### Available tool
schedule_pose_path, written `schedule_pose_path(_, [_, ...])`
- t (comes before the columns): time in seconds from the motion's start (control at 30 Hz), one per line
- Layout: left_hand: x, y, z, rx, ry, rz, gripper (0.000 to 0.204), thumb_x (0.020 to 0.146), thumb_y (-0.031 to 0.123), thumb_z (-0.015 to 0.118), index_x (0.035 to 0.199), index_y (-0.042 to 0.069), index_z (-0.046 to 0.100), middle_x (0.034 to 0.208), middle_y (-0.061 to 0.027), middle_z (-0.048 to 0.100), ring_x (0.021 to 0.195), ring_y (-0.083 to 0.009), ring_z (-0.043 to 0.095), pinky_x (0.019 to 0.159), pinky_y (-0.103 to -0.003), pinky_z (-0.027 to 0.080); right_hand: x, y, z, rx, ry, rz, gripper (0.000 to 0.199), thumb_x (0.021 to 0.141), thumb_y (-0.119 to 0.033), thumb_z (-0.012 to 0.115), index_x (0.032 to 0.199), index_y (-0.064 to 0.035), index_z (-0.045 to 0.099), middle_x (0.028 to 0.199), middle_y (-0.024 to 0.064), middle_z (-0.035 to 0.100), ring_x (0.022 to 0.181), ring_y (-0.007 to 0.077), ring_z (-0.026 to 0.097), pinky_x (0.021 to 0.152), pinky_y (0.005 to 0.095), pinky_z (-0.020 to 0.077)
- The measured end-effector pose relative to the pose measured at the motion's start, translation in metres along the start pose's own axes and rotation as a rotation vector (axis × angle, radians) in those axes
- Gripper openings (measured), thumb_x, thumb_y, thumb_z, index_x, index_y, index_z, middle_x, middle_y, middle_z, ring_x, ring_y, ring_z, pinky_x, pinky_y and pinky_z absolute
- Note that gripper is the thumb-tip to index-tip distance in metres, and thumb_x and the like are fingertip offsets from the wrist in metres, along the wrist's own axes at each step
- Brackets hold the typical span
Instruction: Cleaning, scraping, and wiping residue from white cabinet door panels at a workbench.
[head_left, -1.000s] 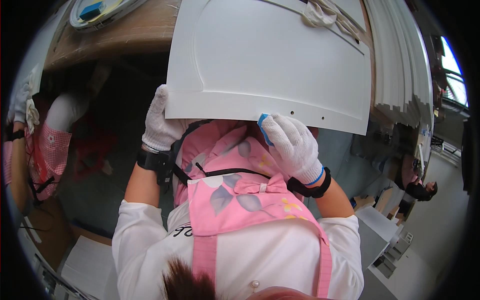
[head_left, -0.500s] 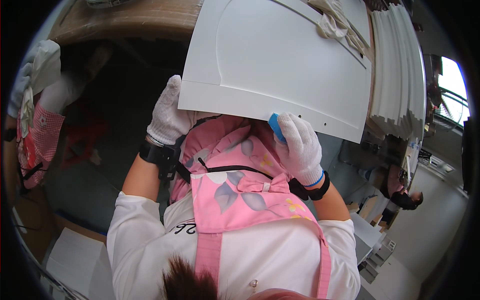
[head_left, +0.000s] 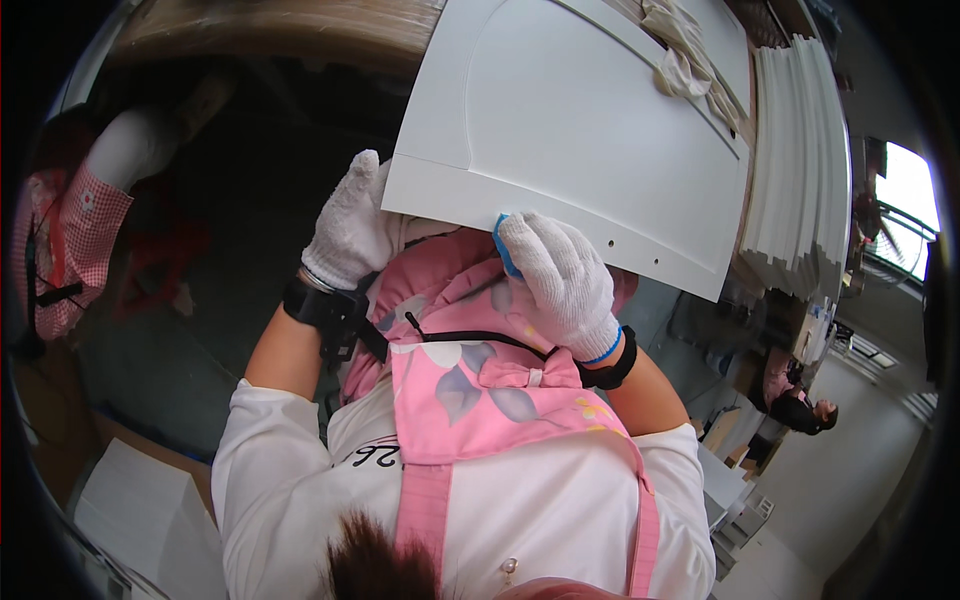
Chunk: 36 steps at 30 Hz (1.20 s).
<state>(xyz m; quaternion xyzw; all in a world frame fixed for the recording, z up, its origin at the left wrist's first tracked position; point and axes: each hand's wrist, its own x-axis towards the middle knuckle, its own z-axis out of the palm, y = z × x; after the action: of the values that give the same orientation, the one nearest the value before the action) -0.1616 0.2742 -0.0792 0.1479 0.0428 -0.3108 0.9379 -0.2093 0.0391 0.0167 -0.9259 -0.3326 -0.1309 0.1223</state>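
Observation:
A white cabinet door [head_left: 590, 120] with a curved groove and small dark holes lies before me, its near edge toward my body. At its near left corner is my left hand [head_left: 350, 230] in a white knit glove, thumb up beside the edge, the other fingers partly hidden below the panel; it appears to grip the corner. My gloved right hand [head_left: 565, 275] is closed round a small blue block [head_left: 504, 248], like a sanding sponge, held against the door's near edge. Part of the block is covered by the fingers.
A beige cloth [head_left: 690, 70] lies on the door's far right side. Several white panels [head_left: 795, 170] stand stacked at the right. A wrapped brown surface [head_left: 270, 30] is at the far left. Another person's checked sleeve [head_left: 85, 235] shows at left, and a person [head_left: 795, 395] is farther off at right.
My right hand has slid left along the door's near edge with the blue block. The left hand stays at the corner. At far left, the other person's gloved hand and cloth have left view.

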Motion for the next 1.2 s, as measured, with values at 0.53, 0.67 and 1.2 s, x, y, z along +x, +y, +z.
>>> schedule_pose_path(0.53, [-0.007, 0.003, -0.009, 0.075, 0.007, 0.006, 0.099, 0.091, 0.071, 0.043, 0.148, -0.007, 0.025, 0.142, -0.0268, 0.047, 0.128, -0.0409, 0.052, 0.103, -0.050, 0.049, -0.001, 0.020, -0.018, -0.028, -0.105, -0.089, 0.059, 0.064, -0.011, 0.069, 0.122, -0.0055, 0.061, 0.110, 0.0120, 0.065, 0.096, 0.0312, 0.066, 0.078, 0.0370, 0.0530])
schedule_pose_path(0.67, [-0.008, 0.003, -0.016, 0.079, -0.032, -0.009, 0.101, 0.091, 0.073, 0.042, 0.149, -0.007, 0.023, 0.142, -0.0270, 0.047, 0.129, -0.0420, 0.051, 0.104, -0.055, 0.046, 0.009, 0.015, -0.014, 0.087, -0.129, -0.042, 0.061, 0.064, 0.003, 0.070, 0.124, -0.0070, 0.061, 0.114, 0.0138, 0.065, 0.098, 0.0333, 0.065, 0.082, 0.0403, 0.0532])
schedule_pose_path(1.2, [-0.008, 0.007, -0.011, 0.137, -0.076, -0.024, 0.110, 0.087, 0.082, 0.032, 0.151, -0.007, 0.022, 0.143, -0.0279, 0.046, 0.129, -0.0420, 0.050, 0.110, -0.054, 0.038, 0.057, 0.011, 0.016, 0.123, -0.119, -0.248, 0.053, 0.070, -0.014, 0.072, 0.122, -0.0101, 0.062, 0.112, 0.0110, 0.063, 0.094, 0.0292, 0.066, 0.076, 0.0373, 0.0542])
